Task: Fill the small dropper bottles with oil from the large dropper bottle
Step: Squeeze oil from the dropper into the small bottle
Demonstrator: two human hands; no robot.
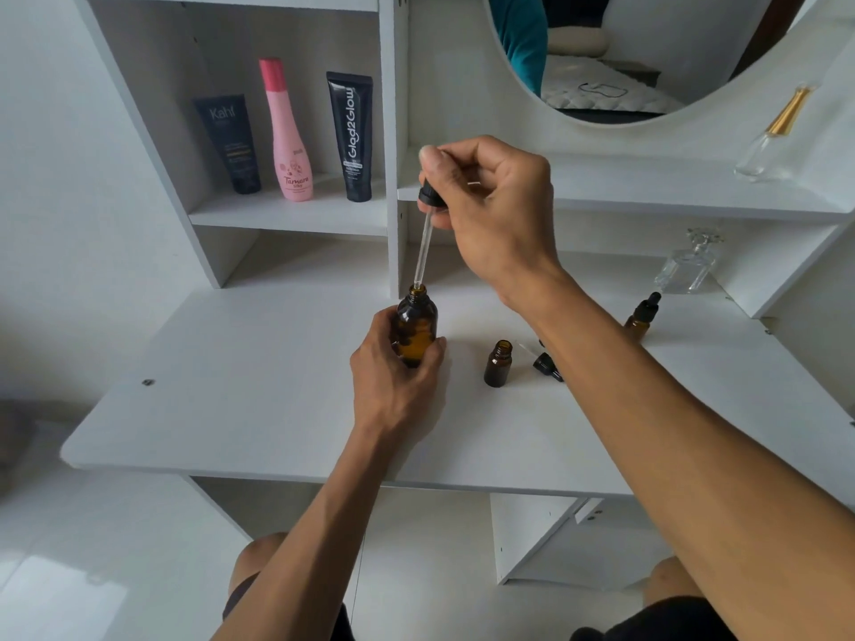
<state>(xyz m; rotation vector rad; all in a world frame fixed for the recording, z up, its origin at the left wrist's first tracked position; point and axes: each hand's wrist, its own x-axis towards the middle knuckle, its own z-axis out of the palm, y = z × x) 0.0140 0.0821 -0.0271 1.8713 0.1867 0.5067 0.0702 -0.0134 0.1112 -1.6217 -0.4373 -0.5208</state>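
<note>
Left hand: we wrap our left hand (393, 377) around the big bottle (415, 328), fingers curled onto its lower half, thumb pressed on the right side; it stands upright on the desk (231, 386).
Right hand: our right hand (490, 205) is above the big bottle, thumb and forefinger pinched on the rubber bulb and black collar of the dropper (424, 233).
Dropper: its glass tube hangs below our fingertips, the tip just at the big bottle's open mouth. We cannot tell whether there is oil in the tube.
Open small bottle: the small bottle (498, 364) stands uncapped just right of our left thumb, apart from it. We cannot see an oil level through the brown glass.
Loose cap: a small dropper cap (546, 365) lies beside that bottle, partly hidden under our right forearm.
Capped small bottle: a second small bottle (641, 316) stands further right, beyond the forearm, cap on.
Progress: we judge this early or mid-task; one small bottle is open for filling, the other still needs opening unless it is already filled.
Left to do: carry oil over, then recap.
</note>
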